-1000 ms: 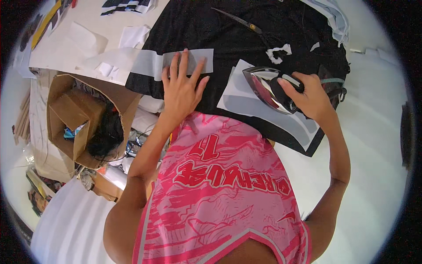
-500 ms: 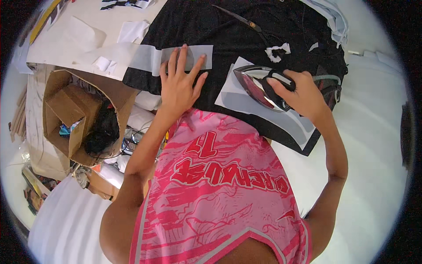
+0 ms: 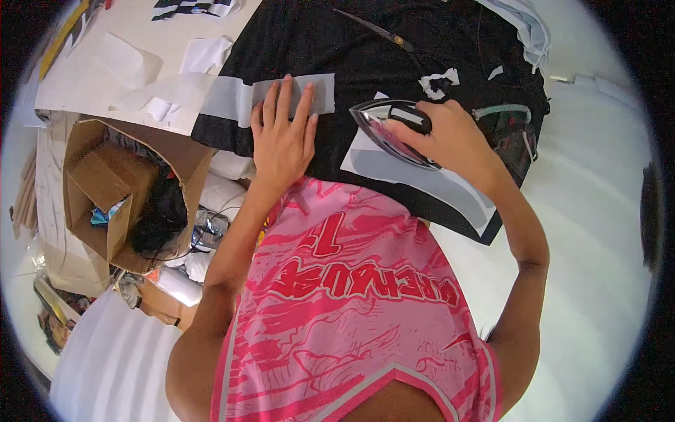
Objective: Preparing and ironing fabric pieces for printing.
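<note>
My right hand is wrapped round the handle of an iron, whose pointed tip faces left. Part of the iron lies over a grey and white cut sheet on black cloth. To the left, my left hand is flat, its fingers spread over a pale translucent strip. That strip crosses the black cloth and runs onto the white table at its left end. The underside of the iron and whatever lies beneath it are hidden.
Scissors lie on the cloth beyond the iron, with a crumpled white scrap near them. A grey hose is behind my right hand. White paper pieces lie on the table. An open cardboard box stands below its left edge.
The iron has moved left toward the strip, carried by my right hand. My left hand stays on the strip, its fingers slightly closer together.
</note>
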{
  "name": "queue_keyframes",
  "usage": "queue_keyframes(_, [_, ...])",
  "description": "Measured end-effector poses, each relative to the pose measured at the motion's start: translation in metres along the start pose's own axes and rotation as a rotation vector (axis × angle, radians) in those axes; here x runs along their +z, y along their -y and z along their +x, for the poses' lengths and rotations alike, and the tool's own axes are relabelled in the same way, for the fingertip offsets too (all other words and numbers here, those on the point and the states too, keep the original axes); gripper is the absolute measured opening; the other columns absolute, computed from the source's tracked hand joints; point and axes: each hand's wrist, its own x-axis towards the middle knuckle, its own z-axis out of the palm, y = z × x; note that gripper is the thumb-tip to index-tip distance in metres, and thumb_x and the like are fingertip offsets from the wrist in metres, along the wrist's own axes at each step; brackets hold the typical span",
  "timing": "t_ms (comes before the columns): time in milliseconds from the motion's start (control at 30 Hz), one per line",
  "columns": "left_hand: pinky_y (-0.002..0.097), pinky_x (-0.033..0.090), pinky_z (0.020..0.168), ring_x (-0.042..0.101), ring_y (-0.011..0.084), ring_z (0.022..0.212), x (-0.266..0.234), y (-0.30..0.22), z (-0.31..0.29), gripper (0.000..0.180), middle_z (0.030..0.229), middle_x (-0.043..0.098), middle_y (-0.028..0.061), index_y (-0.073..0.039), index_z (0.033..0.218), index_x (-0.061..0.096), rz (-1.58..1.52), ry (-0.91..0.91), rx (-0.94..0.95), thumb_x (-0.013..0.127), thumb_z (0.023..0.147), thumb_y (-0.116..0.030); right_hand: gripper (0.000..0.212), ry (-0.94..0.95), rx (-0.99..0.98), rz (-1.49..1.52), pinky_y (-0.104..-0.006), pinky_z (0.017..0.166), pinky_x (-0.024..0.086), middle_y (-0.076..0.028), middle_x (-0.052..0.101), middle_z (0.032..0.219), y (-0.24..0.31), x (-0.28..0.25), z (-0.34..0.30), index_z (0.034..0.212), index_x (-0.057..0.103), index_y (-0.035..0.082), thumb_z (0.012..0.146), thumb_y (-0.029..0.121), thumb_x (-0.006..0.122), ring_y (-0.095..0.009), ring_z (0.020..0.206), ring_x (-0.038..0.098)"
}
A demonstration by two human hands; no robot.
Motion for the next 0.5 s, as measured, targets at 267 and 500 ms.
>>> queue_keyframes(267, [0.0553,0.028,0.117,0.04,0.0346,0.145,-0.001,0.009,0.006,0.048,0.156,0.046,0.0134,-0.016,0.148,0.055,0.067,-0.013,-0.003,0.055,0.103,-0.031,0.079,-0.068,0.001,-0.038,-0.041,0.081,0.057,-0.026,0.073,0.095,0.008,0.007,0.006,0.103,0.077,-0.003,0.068,0.067,0.085,-0.037,0.089,0.071])
queue_keyframes(500, [0.0574,0.024,0.119,0.043,0.034,0.143,-0.006,0.007,0.018,0.044,0.148,0.053,0.0128,-0.011,0.141,0.059,-0.203,-0.09,-0.054,0.061,0.098,-0.019,0.074,-0.181,-0.002,-0.005,-0.0414,0.075,0.059,-0.018,0.074,0.08,-0.001,0.0,0.005,0.096,0.078,0.0,0.064,0.066,0.087,-0.035,0.074,0.073])
